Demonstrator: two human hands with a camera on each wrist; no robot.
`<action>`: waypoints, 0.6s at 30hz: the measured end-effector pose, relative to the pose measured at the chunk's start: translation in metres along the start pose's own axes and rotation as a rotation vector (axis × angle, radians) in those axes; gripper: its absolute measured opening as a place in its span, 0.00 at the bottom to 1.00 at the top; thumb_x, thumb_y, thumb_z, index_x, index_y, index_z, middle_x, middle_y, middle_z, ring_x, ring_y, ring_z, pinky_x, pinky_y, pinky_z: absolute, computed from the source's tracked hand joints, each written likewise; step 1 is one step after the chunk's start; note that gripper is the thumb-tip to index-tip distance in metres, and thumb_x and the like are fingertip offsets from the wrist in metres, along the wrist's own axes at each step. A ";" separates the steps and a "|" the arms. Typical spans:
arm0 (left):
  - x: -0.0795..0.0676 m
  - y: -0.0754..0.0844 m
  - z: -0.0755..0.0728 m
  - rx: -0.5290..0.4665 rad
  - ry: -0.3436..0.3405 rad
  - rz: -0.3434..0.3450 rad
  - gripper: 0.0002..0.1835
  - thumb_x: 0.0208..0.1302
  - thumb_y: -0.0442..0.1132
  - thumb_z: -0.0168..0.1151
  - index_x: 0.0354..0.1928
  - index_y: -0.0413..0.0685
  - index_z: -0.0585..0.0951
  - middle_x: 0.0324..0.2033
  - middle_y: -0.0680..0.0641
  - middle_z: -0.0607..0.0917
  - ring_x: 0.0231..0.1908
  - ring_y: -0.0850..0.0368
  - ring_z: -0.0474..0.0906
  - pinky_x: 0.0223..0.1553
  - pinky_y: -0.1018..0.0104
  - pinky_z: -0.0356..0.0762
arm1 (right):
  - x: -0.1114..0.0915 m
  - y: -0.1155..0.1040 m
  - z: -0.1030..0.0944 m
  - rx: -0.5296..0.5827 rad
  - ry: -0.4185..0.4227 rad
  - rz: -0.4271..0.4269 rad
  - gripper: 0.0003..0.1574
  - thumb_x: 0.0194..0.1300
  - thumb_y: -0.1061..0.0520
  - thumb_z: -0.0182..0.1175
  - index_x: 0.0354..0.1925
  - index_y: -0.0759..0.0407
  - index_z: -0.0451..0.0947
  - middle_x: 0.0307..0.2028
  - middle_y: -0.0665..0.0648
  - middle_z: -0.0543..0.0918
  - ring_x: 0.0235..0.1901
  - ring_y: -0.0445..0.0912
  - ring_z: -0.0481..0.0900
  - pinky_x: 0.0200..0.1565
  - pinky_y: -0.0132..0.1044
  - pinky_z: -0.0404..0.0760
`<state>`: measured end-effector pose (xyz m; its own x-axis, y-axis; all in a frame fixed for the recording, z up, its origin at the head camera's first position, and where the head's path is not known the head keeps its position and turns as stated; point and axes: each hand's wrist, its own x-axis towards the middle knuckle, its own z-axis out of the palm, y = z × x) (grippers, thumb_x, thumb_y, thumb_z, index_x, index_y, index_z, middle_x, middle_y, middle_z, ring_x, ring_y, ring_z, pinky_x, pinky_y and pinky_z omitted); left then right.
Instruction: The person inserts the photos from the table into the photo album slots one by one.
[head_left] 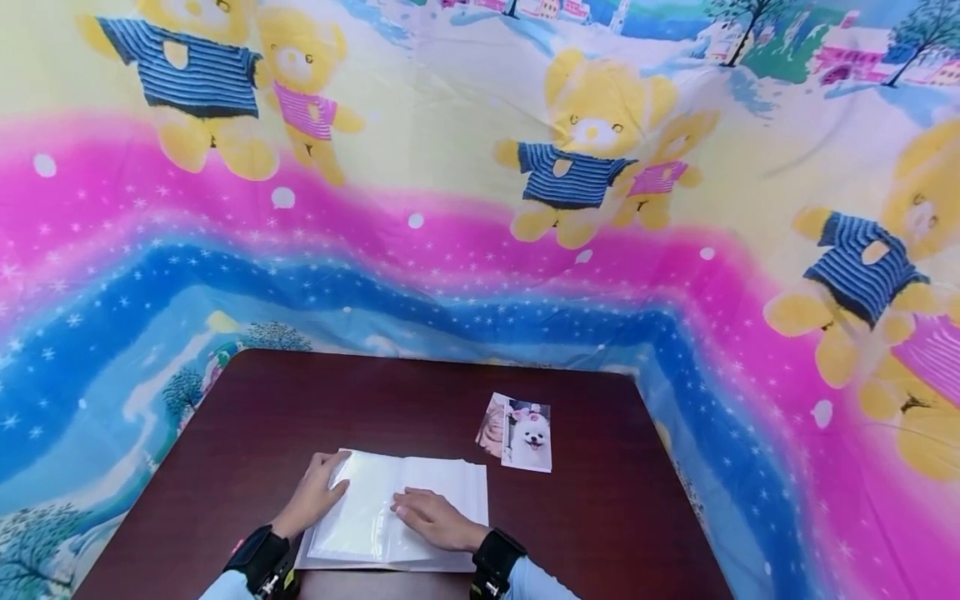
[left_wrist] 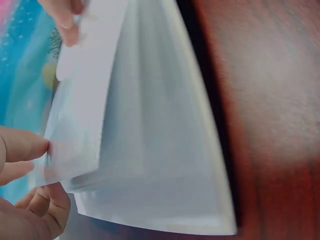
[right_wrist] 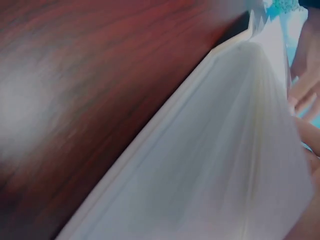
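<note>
A white photo album (head_left: 435, 479) lies spread on the table, its clear plastic pages catching the light. My left hand (head_left: 311, 496) is at the album's left side, where its fingers and thumb pinch the edge of a lifted page (left_wrist: 80, 145), as the left wrist view shows. Across the middle of the album, my right hand (head_left: 438, 518) rests on the page with its fingers extended. Under the lifted page, more white pages (left_wrist: 155, 130) fan out toward the cover. In the right wrist view only part of the right hand (right_wrist: 310, 145) shows, at the right edge.
Two photo prints (head_left: 527, 437) lie overlapping to the right of the album; the top one shows a white dog. The dark red-brown wooden table (head_left: 360, 392) is bordered at the back and sides by a printed curtain (head_left: 450, 208) with teddy bears.
</note>
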<state>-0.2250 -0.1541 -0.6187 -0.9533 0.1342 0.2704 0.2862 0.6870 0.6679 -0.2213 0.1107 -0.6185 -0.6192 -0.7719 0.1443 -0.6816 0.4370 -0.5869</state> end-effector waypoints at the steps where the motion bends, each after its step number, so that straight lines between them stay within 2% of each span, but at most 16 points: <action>1: -0.001 -0.001 0.001 0.008 -0.013 -0.019 0.24 0.57 0.24 0.65 0.57 0.26 0.75 0.45 0.30 0.73 0.45 0.36 0.75 0.46 0.43 0.75 | -0.002 0.003 -0.001 -0.001 0.014 0.005 0.24 0.81 0.55 0.40 0.57 0.65 0.79 0.62 0.64 0.76 0.65 0.57 0.70 0.67 0.42 0.65; 3: -0.002 -0.002 0.004 0.024 -0.031 -0.040 0.22 0.59 0.24 0.64 0.56 0.24 0.76 0.46 0.28 0.72 0.48 0.33 0.74 0.49 0.40 0.73 | -0.008 0.008 -0.003 0.020 0.040 0.021 0.24 0.81 0.54 0.41 0.57 0.65 0.79 0.62 0.64 0.76 0.65 0.58 0.69 0.67 0.43 0.65; 5: -0.002 -0.003 0.006 0.062 -0.030 -0.027 0.20 0.59 0.25 0.64 0.54 0.24 0.77 0.46 0.27 0.73 0.49 0.32 0.73 0.50 0.40 0.72 | -0.012 0.014 -0.006 0.039 0.068 0.026 0.23 0.80 0.55 0.42 0.56 0.65 0.79 0.62 0.66 0.76 0.65 0.60 0.69 0.67 0.45 0.65; 7: -0.002 -0.005 0.009 0.112 -0.011 0.000 0.19 0.58 0.25 0.65 0.52 0.24 0.78 0.46 0.27 0.74 0.48 0.32 0.72 0.49 0.40 0.71 | -0.017 0.019 -0.009 0.047 0.090 0.026 0.21 0.79 0.56 0.45 0.55 0.66 0.79 0.62 0.67 0.75 0.64 0.62 0.69 0.67 0.47 0.64; 10: -0.006 -0.007 0.014 0.200 0.041 0.059 0.16 0.56 0.27 0.67 0.48 0.29 0.82 0.47 0.29 0.75 0.45 0.34 0.71 0.42 0.43 0.71 | -0.027 0.027 -0.013 0.024 0.110 0.021 0.16 0.72 0.63 0.54 0.54 0.67 0.79 0.62 0.69 0.75 0.64 0.64 0.69 0.67 0.49 0.64; 14: -0.008 -0.008 0.023 0.288 0.144 0.185 0.16 0.50 0.25 0.68 0.44 0.36 0.85 0.48 0.32 0.77 0.43 0.35 0.71 0.33 0.47 0.70 | -0.041 0.036 -0.017 -0.007 0.129 0.068 0.23 0.59 0.70 0.62 0.54 0.64 0.79 0.63 0.66 0.74 0.64 0.62 0.67 0.66 0.50 0.64; 18: -0.005 -0.002 0.036 0.294 0.224 0.364 0.19 0.41 0.21 0.67 0.40 0.39 0.85 0.44 0.36 0.80 0.44 0.36 0.75 0.34 0.47 0.71 | -0.053 0.043 -0.021 0.019 0.141 0.153 0.28 0.53 0.72 0.63 0.54 0.60 0.80 0.65 0.63 0.73 0.66 0.60 0.65 0.67 0.51 0.62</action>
<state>-0.2243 -0.1304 -0.6467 -0.7437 0.2683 0.6124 0.5260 0.8002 0.2882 -0.2257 0.1804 -0.6343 -0.7645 -0.6240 0.1619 -0.5685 0.5342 -0.6256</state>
